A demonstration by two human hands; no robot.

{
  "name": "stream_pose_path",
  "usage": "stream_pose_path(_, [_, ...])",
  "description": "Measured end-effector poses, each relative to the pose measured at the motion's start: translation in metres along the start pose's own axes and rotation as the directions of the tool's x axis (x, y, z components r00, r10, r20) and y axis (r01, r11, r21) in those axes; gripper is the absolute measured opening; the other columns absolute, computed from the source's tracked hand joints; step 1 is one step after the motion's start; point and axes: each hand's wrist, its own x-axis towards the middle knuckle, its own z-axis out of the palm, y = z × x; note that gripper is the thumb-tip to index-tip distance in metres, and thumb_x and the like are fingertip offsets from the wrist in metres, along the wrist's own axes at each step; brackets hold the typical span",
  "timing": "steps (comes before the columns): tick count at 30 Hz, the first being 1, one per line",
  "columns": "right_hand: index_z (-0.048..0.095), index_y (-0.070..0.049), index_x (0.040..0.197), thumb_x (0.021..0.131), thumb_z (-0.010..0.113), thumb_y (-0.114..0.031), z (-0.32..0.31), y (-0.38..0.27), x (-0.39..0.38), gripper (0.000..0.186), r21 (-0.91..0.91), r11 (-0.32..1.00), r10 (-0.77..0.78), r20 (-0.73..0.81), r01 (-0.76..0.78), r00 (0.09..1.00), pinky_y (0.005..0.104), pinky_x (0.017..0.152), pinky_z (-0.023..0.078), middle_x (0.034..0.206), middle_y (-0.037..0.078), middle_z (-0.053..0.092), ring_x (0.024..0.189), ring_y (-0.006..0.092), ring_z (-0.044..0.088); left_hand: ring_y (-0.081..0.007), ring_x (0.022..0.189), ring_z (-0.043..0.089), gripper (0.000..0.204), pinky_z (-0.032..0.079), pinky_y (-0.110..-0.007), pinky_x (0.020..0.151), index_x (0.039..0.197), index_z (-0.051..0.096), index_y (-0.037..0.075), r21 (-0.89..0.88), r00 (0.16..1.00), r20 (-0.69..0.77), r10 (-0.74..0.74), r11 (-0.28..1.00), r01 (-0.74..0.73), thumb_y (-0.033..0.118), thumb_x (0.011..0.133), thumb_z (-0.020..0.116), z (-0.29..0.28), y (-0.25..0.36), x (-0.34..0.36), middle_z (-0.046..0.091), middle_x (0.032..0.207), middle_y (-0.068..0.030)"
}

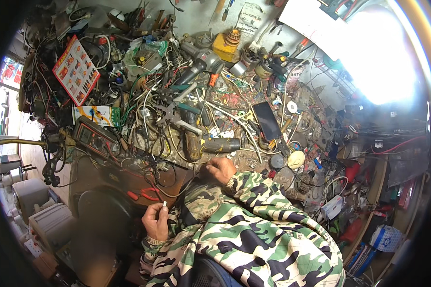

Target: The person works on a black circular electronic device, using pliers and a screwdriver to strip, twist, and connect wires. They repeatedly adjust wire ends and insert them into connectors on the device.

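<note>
Red-handled pliers (149, 196) lie just beyond the left hand (155, 223), whose thumb and finger pinch a small white piece (164, 204); whether anything is joined to it yet, I cannot tell. The right hand (221, 171) curls near the drill (218, 145), its grip hidden.

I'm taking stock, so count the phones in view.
1. The black phone lies beyond the right hand, above and to the right of the yellow-and-black drill. Others may be hidden under the clutter.
</note>
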Motion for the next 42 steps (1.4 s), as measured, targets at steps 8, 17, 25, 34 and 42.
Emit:
stream_pose_path(8, [0.07, 0.002, 0.09, 0.089, 0.065, -0.019, -0.037, -0.001, 0.014, 0.022, 0.067, 0.996, 0.06, -0.112, -0.053, 0.992, 0.0376, 0.064, 0.05, 0.07, 0.016, 0.067, 0.065, 0.0223, 0.065, -0.0053, 0.066, 0.055, 0.015, 0.046, -0.024, 0.059, 0.095, 0.064, -0.004, -0.029, 1.0, -0.021, 0.003, 1.0, -0.004, 0.01, 0.093, 0.067, 0.002, -0.006, -0.004, 0.063, 0.076, -0.0005])
stream_pose_path(17, [0.068, 0.004, 0.084, 0.085, 0.067, -0.03, -0.053, 0.009, 0.141, 0.034, -0.077, 0.985, -0.17, -0.478, 0.151, 0.862, 0.0361, 0.058, 0.049, 0.063, 0.012, 0.064, 0.057, 0.0203, 0.061, -0.0062, 0.066, 0.057, 0.014, 0.047, -0.025, 0.06, 0.095, 0.063, -0.005, 0.02, 0.995, -0.096, -0.009, 1.0, 0.011, 0.009, 0.092, 0.066, 0.005, 0.003, -0.017, 0.064, 0.076, -0.0021])
stream_pose_path(25, [0.07, -0.001, 0.089, 0.086, 0.062, -0.017, -0.067, 0.065, 0.227, 0.018, 0.253, 0.951, -0.009, -0.555, 0.179, 0.832, 0.0348, 0.054, 0.054, 0.077, 0.011, 0.068, 0.064, 0.0233, 0.066, -0.0067, 0.068, 0.057, 0.015, 0.048, -0.026, 0.062, 0.096, 0.065, -0.005, 0.034, 0.987, -0.158, -0.022, 0.999, 0.027, 0.01, 0.092, 0.067, 0.005, 0.009, -0.022, 0.064, 0.075, -0.0018])
stream_pose_path(34, [0.066, 0.006, 0.103, 0.096, 0.057, -0.009, -0.061, -0.045, 0.014, 0.019, 0.544, 0.807, -0.017, -0.37, 0.231, 0.929, 0.0271, 0.059, 0.051, 0.08, 0.011, 0.069, 0.068, 0.0153, 0.062, -0.0056, 0.061, 0.051, 0.027, 0.039, -0.023, 0.051, 0.108, 0.064, -0.002, -0.469, 0.905, -0.115, -0.408, 0.826, 0.313, 0.021, 0.096, 0.068, -0.013, -0.043, -0.017, 0.059, 0.076, 0.0011])
stream_pose_path(42, [0.062, 0.001, 0.073, 0.095, 0.062, -0.008, 0.0, -0.074, -0.083, 0.024, 0.453, 0.867, 0.155, 0.152, -0.208, 0.976, 0.0271, 0.047, 0.043, 0.069, 0.01, 0.065, 0.053, 0.0119, 0.056, -0.0093, 0.061, 0.06, 0.02, 0.047, -0.024, 0.052, 0.109, 0.066, -0.003, -0.445, 0.92, -0.013, -0.392, 0.826, 0.346, 0.013, 0.096, 0.065, 0.001, -0.106, 0.008, 0.067, 0.087, -0.0042])
